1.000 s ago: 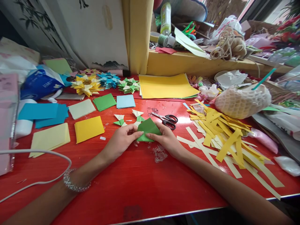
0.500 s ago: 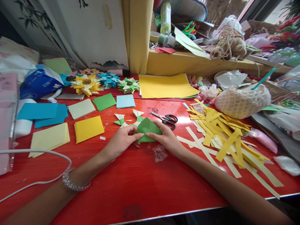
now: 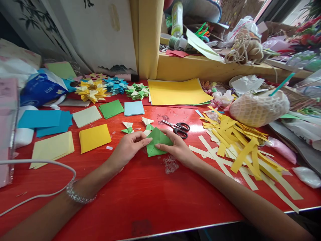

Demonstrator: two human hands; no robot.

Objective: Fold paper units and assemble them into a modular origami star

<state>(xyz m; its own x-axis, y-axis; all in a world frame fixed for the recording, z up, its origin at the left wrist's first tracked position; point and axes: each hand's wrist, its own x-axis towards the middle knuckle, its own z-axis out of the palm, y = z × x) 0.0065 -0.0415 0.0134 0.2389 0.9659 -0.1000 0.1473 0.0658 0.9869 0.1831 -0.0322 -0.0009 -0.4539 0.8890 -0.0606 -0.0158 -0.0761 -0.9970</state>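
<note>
A glossy red desk (image 3: 140,204) fills the foreground. At eleven o'clock stands a white panel (image 3: 100,33) painted with ink bamboo; a mustard-yellow curtain (image 3: 147,36) hangs at twelve. A yellow sill (image 3: 200,68) runs toward two o'clock, cluttered, daylight behind it.

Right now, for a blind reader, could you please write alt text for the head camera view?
Two bare hands, left hand and right hand, press a folded green paper flat on a red table. Black-handled scissors lie just behind it, yellow paper strips at right, and coloured paper squares at left.
</note>
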